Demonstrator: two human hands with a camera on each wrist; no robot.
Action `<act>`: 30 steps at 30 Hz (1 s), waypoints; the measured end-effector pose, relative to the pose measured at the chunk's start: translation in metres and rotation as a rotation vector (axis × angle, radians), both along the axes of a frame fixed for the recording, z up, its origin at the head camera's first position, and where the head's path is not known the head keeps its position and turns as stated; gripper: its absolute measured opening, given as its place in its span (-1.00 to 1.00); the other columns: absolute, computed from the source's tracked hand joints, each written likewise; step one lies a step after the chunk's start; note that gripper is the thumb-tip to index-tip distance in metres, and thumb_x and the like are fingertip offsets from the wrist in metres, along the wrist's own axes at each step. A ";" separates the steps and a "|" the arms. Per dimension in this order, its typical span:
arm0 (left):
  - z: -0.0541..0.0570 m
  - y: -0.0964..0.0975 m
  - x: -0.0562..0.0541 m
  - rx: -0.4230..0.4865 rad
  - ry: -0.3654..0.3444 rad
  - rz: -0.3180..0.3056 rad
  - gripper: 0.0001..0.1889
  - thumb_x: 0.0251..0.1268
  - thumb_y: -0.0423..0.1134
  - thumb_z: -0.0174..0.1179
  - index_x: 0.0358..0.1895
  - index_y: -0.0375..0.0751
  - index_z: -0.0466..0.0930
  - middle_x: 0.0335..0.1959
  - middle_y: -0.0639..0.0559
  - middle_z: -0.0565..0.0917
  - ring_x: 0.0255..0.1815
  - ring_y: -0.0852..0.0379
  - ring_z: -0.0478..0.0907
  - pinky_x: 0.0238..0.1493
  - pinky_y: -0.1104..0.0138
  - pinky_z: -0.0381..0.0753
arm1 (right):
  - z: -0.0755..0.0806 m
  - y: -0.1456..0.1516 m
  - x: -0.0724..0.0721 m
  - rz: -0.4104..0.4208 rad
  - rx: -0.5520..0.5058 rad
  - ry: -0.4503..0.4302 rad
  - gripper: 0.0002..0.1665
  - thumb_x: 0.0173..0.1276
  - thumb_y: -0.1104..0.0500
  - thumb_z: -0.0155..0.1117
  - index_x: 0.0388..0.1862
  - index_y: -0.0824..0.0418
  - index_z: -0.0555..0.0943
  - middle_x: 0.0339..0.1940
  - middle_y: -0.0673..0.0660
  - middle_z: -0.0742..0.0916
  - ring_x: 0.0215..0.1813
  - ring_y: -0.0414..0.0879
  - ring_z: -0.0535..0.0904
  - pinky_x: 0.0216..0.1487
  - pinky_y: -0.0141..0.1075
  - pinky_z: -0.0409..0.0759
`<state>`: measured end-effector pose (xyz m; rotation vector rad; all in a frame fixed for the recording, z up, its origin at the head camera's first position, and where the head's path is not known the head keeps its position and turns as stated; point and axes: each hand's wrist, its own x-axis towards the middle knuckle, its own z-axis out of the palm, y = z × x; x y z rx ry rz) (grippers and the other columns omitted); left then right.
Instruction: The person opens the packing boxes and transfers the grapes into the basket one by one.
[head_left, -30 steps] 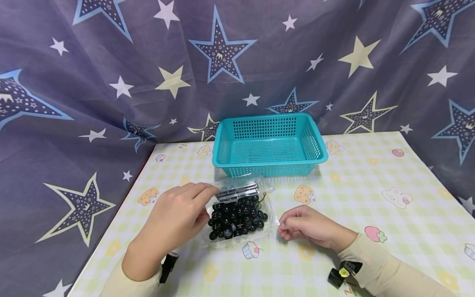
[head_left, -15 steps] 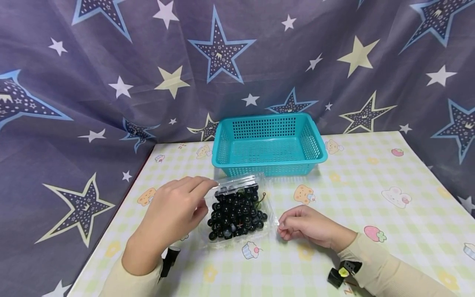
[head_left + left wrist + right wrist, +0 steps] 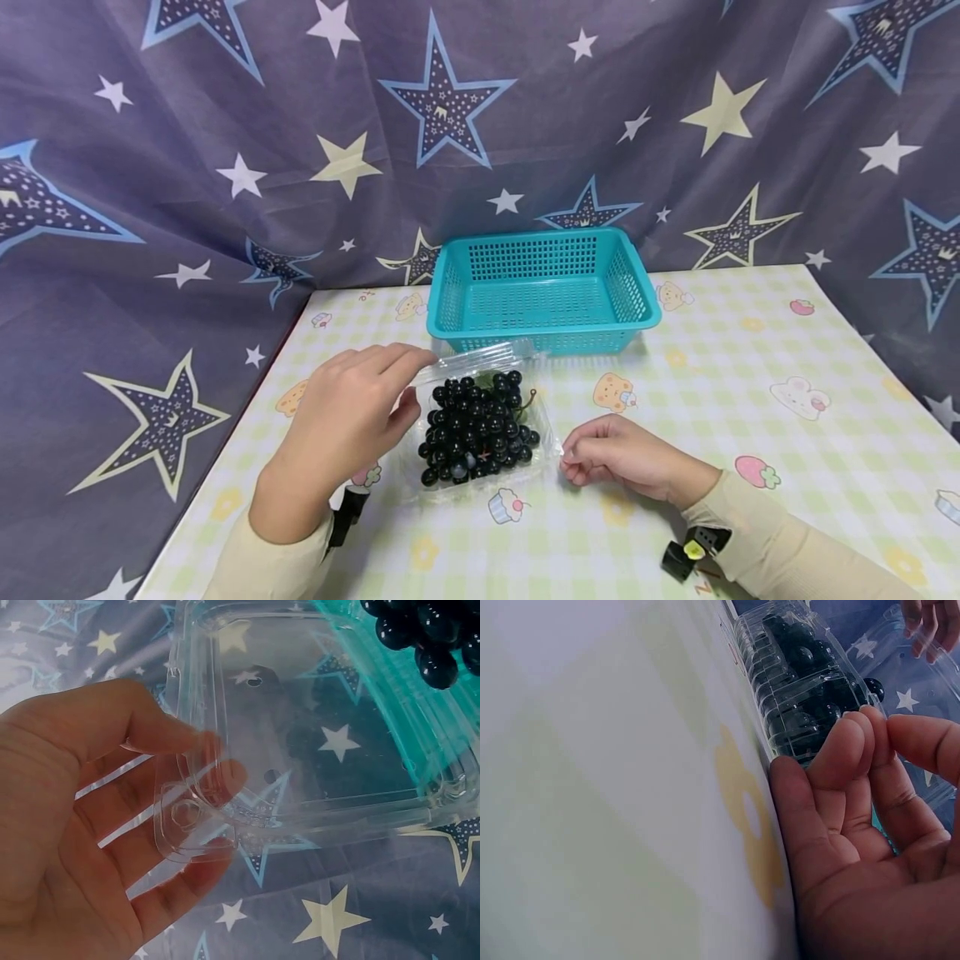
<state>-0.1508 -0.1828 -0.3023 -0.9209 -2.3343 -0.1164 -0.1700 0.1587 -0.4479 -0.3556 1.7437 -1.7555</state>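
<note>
A clear plastic clamshell box (image 3: pixel 546 457) on the table holds a bunch of black grapes (image 3: pixel 476 429) with a brown stem and a bit of green leaf. Its hinged lid (image 3: pixel 337 814) is raised and tilts back towards the basket. My left hand (image 3: pixel 356 408) grips the lid's left edge, the thumb on one side and the fingers on the other, seen through the plastic in the left wrist view. At the box's front right corner, my right hand (image 3: pixel 626 457) pinches the rim between thumb and fingers; the fingertips partly hide that corner in the right wrist view.
Right behind the box stands a turquoise perforated basket (image 3: pixel 551 335) with nothing visible inside. A checked cloth with cartoon prints covers the table (image 3: pixel 720 358). A dark star-patterned curtain (image 3: pixel 247 100) hangs behind and at both sides.
The lid has swung up and back, away from the grapes, with my left hand rising and shifting slightly left. The grapes show more fully. My right hand has stayed at the corner.
</note>
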 end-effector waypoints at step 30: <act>0.011 0.001 -0.020 -0.004 -0.068 0.018 -0.61 0.07 -0.41 0.26 0.01 -0.03 0.74 -0.06 0.13 0.80 -0.45 0.11 0.64 -0.40 0.12 0.60 | 0.000 0.000 -0.001 -0.006 -0.007 0.001 -0.78 0.29 0.37 0.13 -0.23 0.42 0.70 -0.27 0.21 0.80 -0.24 -0.12 0.73 -0.10 -0.29 0.76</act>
